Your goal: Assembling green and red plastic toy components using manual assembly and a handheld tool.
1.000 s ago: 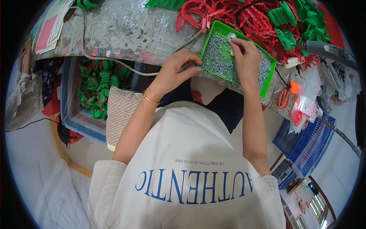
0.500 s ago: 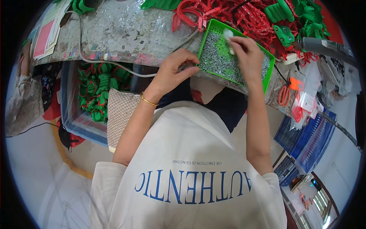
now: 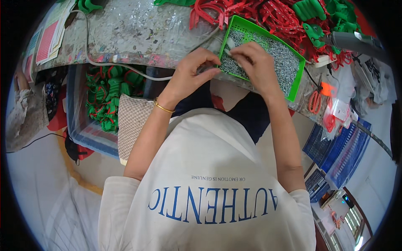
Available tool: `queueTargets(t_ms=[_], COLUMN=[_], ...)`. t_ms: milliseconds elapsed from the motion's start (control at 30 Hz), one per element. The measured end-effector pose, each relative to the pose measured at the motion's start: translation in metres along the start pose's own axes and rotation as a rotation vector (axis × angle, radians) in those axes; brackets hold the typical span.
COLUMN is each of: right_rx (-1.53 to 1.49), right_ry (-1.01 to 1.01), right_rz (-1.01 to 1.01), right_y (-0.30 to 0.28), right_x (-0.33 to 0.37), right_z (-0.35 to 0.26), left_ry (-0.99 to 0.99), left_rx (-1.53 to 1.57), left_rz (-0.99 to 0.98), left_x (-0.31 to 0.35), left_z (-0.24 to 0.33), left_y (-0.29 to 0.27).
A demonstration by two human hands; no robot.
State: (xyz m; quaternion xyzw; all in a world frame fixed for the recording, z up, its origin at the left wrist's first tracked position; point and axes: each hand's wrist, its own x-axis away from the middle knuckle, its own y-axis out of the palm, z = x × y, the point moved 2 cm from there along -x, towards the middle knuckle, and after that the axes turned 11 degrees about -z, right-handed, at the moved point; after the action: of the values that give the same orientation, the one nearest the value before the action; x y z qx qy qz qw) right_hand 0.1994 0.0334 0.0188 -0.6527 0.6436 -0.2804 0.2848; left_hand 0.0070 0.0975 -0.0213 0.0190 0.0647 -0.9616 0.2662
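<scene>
A shallow green tray (image 3: 298, 83) lies at the table's front edge, holding a heap of small silvery screws (image 3: 279, 56). Part of its perforated bottom shows through. At the tray's left front corner is my left hand (image 3: 188, 73), thumb and fingers closed at the wall. My right hand (image 3: 258, 69) is over the tray's left part, its fingers bent together. Against these fingertips is a small white piece (image 3: 230, 43), whose kind I cannot make out. The right fingers partly hide the screws beneath them.
Red plastic straps (image 3: 278, 21) and green moulded parts (image 3: 309, 10) are piled behind the tray. Scissors (image 3: 315, 101) lie to its right. A grey cable (image 3: 121, 65) crosses the table front. Below stands a blue bin (image 3: 94, 144) of green-red parts. A person's sleeve (image 3: 27, 113) shows far left.
My right hand has moved left across the tray, with the white piece going left too. The tray has shifted slightly away and right. My left hand has hardly moved.
</scene>
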Motion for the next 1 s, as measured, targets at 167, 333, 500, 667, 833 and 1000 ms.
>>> queueTargets(t_ms=[167,333,500,667,833,1000], right_rx=[-0.18,0.02,-0.04,0.037,-0.089,0.039], right_ry=[0.239,0.196,0.174,0.033,0.13,-0.078], right_rz=[0.131,0.062,0.122,0.11,0.148,-0.06], right_y=[-0.038,-0.009,-0.023,-0.008,-0.018,-0.016], right_x=[0.019,0.026,0.022,0.019,0.0,0.001], right_z=[0.02,0.01,0.02,0.01,0.019,0.011], left_ry=[0.037,0.054,0.028,0.056,0.041,0.04], left_rx=[0.03,-0.021,0.039,-0.006,0.025,0.01], left_rz=[0.019,0.001,0.045,0.017,0.002,0.018], left_x=[0.002,0.0,0.001,0.001,-0.001,0.001], left_z=[-0.002,-0.002,-0.001,0.0,0.0,-0.001], left_y=[0.0,-0.001,-0.001,0.001,0.001,0.001])
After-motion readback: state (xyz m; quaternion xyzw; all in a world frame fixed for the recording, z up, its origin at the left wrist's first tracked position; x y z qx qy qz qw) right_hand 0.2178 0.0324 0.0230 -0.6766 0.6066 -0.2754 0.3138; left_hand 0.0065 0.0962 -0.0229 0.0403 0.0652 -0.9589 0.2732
